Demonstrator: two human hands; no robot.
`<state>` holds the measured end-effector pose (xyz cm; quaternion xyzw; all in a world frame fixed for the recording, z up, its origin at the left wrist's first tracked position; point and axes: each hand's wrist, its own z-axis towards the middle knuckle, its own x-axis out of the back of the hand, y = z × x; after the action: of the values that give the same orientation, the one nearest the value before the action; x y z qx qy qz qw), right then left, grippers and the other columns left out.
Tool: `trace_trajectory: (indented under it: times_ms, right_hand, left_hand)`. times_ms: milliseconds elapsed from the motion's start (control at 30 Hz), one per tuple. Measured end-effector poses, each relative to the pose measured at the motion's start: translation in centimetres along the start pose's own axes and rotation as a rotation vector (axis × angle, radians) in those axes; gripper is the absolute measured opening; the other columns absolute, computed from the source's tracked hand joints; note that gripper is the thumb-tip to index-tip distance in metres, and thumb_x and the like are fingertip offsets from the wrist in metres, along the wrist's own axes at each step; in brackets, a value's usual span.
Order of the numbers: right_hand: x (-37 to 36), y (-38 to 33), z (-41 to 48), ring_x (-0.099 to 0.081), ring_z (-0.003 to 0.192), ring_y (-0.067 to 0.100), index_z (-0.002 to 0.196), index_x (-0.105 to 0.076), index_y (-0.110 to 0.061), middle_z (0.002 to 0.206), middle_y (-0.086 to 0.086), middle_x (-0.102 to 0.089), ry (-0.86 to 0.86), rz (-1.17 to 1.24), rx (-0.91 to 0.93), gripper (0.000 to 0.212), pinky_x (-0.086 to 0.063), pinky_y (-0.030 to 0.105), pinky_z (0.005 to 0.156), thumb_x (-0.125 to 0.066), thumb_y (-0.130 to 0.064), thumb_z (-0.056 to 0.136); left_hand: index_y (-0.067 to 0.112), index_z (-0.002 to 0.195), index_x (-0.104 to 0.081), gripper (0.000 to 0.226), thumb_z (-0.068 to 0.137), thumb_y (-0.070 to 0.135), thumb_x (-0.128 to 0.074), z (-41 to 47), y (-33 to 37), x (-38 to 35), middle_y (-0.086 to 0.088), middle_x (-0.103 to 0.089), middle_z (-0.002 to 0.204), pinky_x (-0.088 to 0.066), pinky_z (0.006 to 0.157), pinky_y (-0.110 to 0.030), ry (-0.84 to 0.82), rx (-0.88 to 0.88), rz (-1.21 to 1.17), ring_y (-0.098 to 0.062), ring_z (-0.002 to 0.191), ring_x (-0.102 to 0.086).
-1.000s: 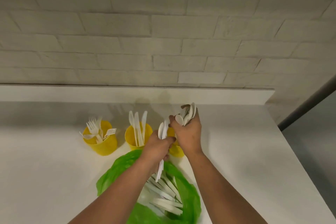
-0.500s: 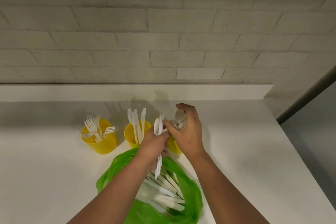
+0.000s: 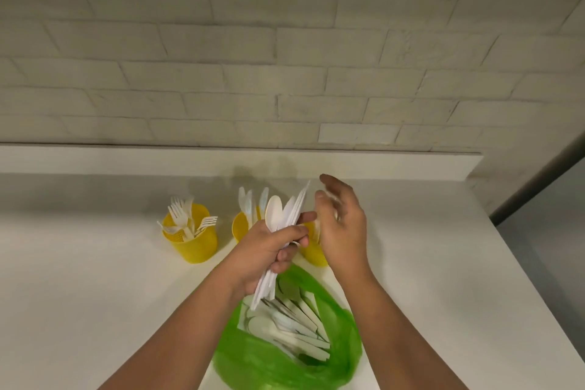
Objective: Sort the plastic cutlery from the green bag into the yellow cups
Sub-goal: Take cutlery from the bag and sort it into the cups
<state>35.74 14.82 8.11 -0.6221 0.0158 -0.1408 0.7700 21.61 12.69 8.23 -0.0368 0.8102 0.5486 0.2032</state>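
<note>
Nearest, a crumpled green bag (image 3: 253,364) lies open on a white counter (image 3: 95,294), between the person's two bare forearms. Loose white plastic cutlery (image 3: 294,326) is heaped inside it, mostly spoons and flat handles.

Just above the bag's far edge, the left hand (image 3: 269,250) grips a bundle of white cutlery (image 3: 278,222), fingers curled round the middle. A spoon bowl and several thin tips fan upward, and the handles point down toward the bag.

Beside it, the right hand (image 3: 343,231) hovers with its fingers loose and slightly spread. It is blurred, and its fingertips are close to the tips of the bundle.

Beyond the hands, three yellow cups stand in a row. The left cup (image 3: 193,241) holds forks. The middle cup (image 3: 240,226), partly hidden by the left hand, holds upright knives. The right cup (image 3: 311,252) shows only as a sliver between the two hands, and its contents are hidden.

Farthest back, a pale brick wall (image 3: 285,73) rises behind a low white ledge.
</note>
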Motion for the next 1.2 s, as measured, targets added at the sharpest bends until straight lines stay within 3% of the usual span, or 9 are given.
trace_trajectory:
  times_ms: [100,167,333,433,667,800,900,1033,1200]
  right_hand:
    - [-0.5,-1.9,-0.6,-0.068,0.074,0.003,0.109,-0.069,-0.024,0.090,-0.005,-0.073,-0.298,0.132,-0.301,0.018,-0.054,0.029,0.083,-0.065,-0.035,0.096]
    - [-0.8,-2.4,-1.4,-0.060,0.062,0.014,0.103,-0.070,-0.006,0.079,0.013,-0.063,-0.454,0.256,-0.418,0.027,-0.052,0.037,0.078,-0.067,-0.032,0.097]
    - [-1.5,-2.6,-2.3,-0.066,0.069,0.030,0.100,-0.071,-0.001,0.086,0.027,-0.070,-0.492,0.334,-0.452,0.020,-0.058,0.046,0.083,-0.070,-0.021,0.096]
    - [-1.9,-2.8,-3.0,-0.066,0.065,0.031,0.114,-0.067,0.000,0.104,0.037,-0.068,-0.608,0.297,-0.498,0.028,-0.058,0.046,0.081,-0.068,-0.022,0.098]
    - [-2.8,-2.8,-4.1,-0.067,0.065,0.034,0.115,-0.060,-0.003,0.095,0.027,-0.073,-0.559,0.177,-0.487,0.027,-0.061,0.052,0.078,-0.044,-0.023,0.107]
    - [-3.0,-3.3,-4.3,-0.073,0.076,0.028,0.097,-0.060,-0.011,0.093,0.013,-0.075,-0.346,0.128,-0.420,0.027,-0.060,0.052,0.083,-0.037,-0.020,0.108]
    - [-3.0,-3.5,-3.8,-0.073,0.088,0.032,0.096,-0.061,-0.011,0.098,0.010,-0.076,-0.197,0.142,-0.389,0.030,-0.060,0.049,0.086,-0.035,-0.019,0.108]
    - [-3.0,-4.0,-3.5,-0.060,0.073,0.022,0.092,-0.056,-0.015,0.079,0.004,-0.063,-0.170,0.272,-0.386,0.013,-0.051,0.036,0.069,-0.053,-0.021,0.102]
    - [-3.2,-4.5,-3.1,-0.037,0.046,0.015,0.082,-0.055,-0.013,0.063,0.004,-0.046,-0.289,0.442,-0.472,0.021,-0.027,0.025,0.042,-0.068,-0.023,0.094]
  left_hand:
    - [0.013,0.081,-0.075,0.009,0.082,0.022,-0.076,-1.1,0.3,0.6,-0.008,-0.058,0.071,-0.025,0.033,-0.015,-0.020,-0.039,0.020,-0.004,0.041,-0.036]
    - [0.008,0.078,-0.068,0.017,0.078,0.022,-0.078,-1.7,0.6,0.9,-0.009,-0.056,0.067,-0.027,0.032,-0.015,0.016,-0.058,0.029,-0.004,0.037,-0.039]
    - [-0.009,0.107,-0.062,0.026,0.090,0.007,-0.074,-3.3,0.7,1.2,-0.003,-0.046,0.057,-0.028,0.032,-0.017,0.084,-0.059,0.204,-0.006,0.037,-0.037]
    - [0.001,0.110,-0.063,0.020,0.090,-0.001,-0.067,-4.2,0.7,1.2,0.000,-0.044,0.051,-0.028,0.032,-0.016,0.101,-0.038,0.238,-0.006,0.036,-0.037]
    - [0.009,0.099,-0.066,0.017,0.087,0.013,-0.077,-5.5,0.2,1.9,-0.009,-0.050,0.064,-0.039,0.040,-0.022,0.091,-0.033,0.238,-0.011,0.045,-0.045]
    - [0.019,0.112,-0.068,0.019,0.095,0.026,-0.072,-6.4,-0.1,2.0,-0.004,-0.054,0.068,-0.037,0.041,-0.022,0.058,0.016,0.176,-0.011,0.047,-0.044]
    - [0.019,0.100,-0.066,0.030,0.098,0.049,-0.062,-6.9,-0.4,2.2,-0.003,-0.057,0.071,-0.028,0.037,-0.019,0.086,0.034,0.172,-0.009,0.043,-0.037]
    - [0.013,0.105,-0.061,0.039,0.098,0.051,-0.059,-7.1,-0.5,2.5,-0.002,-0.051,0.065,-0.020,0.034,-0.018,0.141,-0.016,0.107,-0.007,0.040,-0.028]
    - [0.013,0.108,-0.062,0.034,0.099,0.045,-0.061,-7.4,0.2,2.8,-0.002,-0.046,0.061,-0.015,0.034,-0.019,0.092,-0.024,0.107,-0.007,0.037,-0.025]
